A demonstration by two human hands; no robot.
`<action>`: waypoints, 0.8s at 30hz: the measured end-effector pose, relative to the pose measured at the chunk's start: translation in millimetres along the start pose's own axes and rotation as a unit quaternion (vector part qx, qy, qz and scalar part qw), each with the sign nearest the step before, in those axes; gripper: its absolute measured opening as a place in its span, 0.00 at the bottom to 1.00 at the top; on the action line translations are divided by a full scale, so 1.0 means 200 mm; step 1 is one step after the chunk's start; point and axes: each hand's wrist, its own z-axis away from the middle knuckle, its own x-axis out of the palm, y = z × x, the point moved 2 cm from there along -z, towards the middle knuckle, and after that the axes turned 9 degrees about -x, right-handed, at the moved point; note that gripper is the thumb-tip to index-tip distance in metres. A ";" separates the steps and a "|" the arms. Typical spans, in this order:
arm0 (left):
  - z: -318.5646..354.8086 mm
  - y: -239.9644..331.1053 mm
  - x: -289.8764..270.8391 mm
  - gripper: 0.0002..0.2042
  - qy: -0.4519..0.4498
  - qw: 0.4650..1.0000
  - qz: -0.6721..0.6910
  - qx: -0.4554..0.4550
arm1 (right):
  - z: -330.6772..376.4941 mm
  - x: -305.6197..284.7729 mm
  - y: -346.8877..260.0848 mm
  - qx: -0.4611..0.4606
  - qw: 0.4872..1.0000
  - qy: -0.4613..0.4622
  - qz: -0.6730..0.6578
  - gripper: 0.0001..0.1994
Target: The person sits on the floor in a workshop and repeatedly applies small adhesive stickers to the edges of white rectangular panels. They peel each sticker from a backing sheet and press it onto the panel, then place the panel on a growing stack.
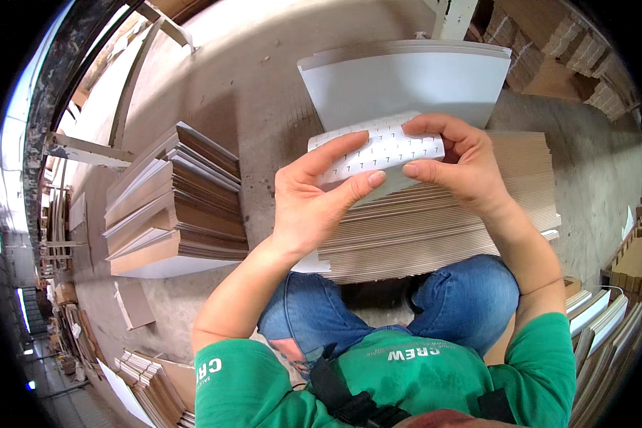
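Note:
Between both hands, over the knees, is a roll of white labels [389,148] printed with rows of small black marks. My left hand [308,196] grips its left end, thumb below and index finger along the front. At its right end my right hand [464,162] is closed round it, with fingers over the top and thumb beneath. Directly under the roll lies a wide stack of flat cardboard sheets [442,225], layered edges toward me. A large white panel [406,82] stands behind that stack.
Leaning cardboard and white sheets [175,214] stand on the floor at left. A small flat piece [134,305] lies nearer. More sheets sit at lower left [150,389] and lower right [603,328]. Bundled cardboard [549,50] is piled at far right, beside a white post [454,18].

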 end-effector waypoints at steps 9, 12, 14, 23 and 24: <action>-0.05 -0.05 -0.04 0.13 -0.019 0.996 -0.071 -0.050 | 0.00 -0.02 0.07 0.018 0.998 0.037 0.057 0.09; -0.10 -0.09 -0.06 0.10 -0.029 0.992 -0.081 -0.096 | -0.01 -0.04 0.09 0.072 0.995 0.011 0.071 0.08; -0.11 -0.11 -0.07 0.09 -0.038 0.989 -0.051 -0.130 | -0.02 -0.05 0.10 0.096 0.993 -0.001 0.072 0.10; -0.11 -0.17 -0.16 0.12 -0.062 0.968 0.162 -0.184 | -0.01 -0.11 0.13 0.062 0.992 0.030 0.103 0.11; -0.11 -0.16 -0.18 0.12 -0.069 0.973 0.141 -0.168 | -0.01 -0.12 0.12 0.049 0.992 0.038 0.105 0.11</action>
